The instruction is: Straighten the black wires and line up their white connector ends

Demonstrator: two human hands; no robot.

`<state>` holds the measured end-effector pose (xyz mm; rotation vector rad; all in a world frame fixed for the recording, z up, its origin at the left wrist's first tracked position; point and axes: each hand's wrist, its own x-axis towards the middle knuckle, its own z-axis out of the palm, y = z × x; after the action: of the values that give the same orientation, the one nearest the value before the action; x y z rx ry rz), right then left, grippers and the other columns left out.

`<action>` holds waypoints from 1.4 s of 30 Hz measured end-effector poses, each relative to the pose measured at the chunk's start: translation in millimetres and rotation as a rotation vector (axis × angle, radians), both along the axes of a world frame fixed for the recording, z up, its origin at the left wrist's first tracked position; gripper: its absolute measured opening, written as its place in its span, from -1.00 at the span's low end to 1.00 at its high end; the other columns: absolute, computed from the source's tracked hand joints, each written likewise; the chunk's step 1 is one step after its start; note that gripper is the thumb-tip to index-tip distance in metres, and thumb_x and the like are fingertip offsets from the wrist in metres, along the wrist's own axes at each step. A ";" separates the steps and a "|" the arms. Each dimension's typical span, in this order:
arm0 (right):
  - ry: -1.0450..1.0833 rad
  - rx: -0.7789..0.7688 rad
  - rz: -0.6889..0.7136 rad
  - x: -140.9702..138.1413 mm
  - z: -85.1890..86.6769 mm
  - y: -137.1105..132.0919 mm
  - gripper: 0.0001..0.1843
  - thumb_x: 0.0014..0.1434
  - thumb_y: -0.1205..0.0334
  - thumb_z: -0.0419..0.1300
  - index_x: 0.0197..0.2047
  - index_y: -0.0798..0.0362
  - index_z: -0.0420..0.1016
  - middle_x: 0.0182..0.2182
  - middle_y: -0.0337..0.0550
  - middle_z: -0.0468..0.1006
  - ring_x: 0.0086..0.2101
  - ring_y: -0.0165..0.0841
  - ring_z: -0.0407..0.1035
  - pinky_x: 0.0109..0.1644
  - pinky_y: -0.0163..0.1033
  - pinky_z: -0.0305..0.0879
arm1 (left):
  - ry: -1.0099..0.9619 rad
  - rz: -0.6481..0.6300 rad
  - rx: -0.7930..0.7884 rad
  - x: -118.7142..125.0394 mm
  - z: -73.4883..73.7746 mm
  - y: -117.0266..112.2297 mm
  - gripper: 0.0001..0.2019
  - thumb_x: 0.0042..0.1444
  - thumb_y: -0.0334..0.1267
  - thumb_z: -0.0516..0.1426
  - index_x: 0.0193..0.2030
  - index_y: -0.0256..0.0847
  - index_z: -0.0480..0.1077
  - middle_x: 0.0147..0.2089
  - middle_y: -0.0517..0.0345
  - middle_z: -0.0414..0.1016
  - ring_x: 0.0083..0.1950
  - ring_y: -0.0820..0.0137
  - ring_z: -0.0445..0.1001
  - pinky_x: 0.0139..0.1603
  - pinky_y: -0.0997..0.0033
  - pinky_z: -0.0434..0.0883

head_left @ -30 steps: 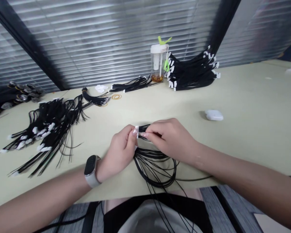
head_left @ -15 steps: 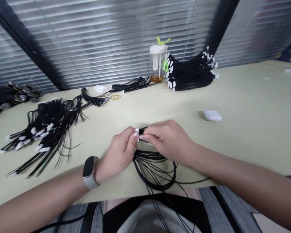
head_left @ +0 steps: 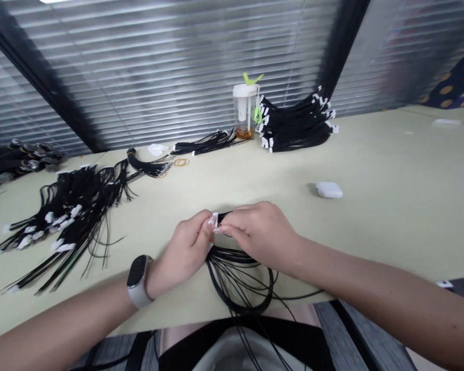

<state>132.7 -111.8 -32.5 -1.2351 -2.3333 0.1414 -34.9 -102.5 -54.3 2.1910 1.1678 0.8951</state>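
The left hand [head_left: 183, 252] is still clamping the white connector [head_left: 215, 220] over the desk [head_left: 379, 196] while the right hand [head_left: 261, 232], apparently pinching a black wire [head_left: 224, 216], is edging closer, seemingly continuing close fingertip work

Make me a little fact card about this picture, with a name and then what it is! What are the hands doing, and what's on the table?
Left hand: pinching a small white plug
Right hand: fingertips together at the plug; anything between them is too small to see
Left wrist: watch with a grey strap
Below the hands: looped black wires
Far side of table: clear cup with a white lid, beside a wire bundle
Table's left side: wire pile
Beyond right hand: small white case
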 end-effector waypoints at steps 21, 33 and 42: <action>0.011 0.000 0.062 2.9 0.8 2.6 -0.72 0.19 0.32 -0.03 -0.45 0.14 0.44 -0.51 -0.16 0.50 -0.46 -0.43 0.32 -0.38 -0.33 0.07 | -0.036 0.015 -0.024 0.0 2.2 -1.2 -0.68 0.23 -0.22 -0.13 -0.54 -0.22 0.14 -0.58 0.27 0.20 -0.55 0.54 0.16 -0.51 0.52 0.16; -0.350 0.290 0.025 4.8 -2.9 -7.9 -0.78 0.00 0.49 0.01 -0.33 0.08 0.40 -0.52 -0.21 0.44 -0.56 -0.41 0.29 -0.55 -0.28 -0.21 | 0.061 0.008 -0.019 0.5 0.7 -0.2 -0.69 0.25 -0.19 -0.15 -0.51 -0.22 0.12 -0.57 0.28 0.18 -0.53 0.53 0.16 -0.49 0.48 0.14; -0.286 0.159 -0.064 2.9 -1.6 -7.5 -0.86 0.12 0.35 0.00 -0.38 0.05 0.37 -0.55 -0.26 0.49 -0.58 -0.40 0.30 -0.54 -0.28 -0.22 | 0.037 -0.005 0.025 0.5 0.9 -3.4 -0.69 0.25 -0.21 -0.16 -0.51 -0.23 0.14 -0.58 0.28 0.19 -0.55 0.54 0.17 -0.50 0.50 0.15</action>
<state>135.7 -119.3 -34.2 -1.3199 -2.4820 -0.2547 -34.3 -105.9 -53.5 2.2381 1.1738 0.8753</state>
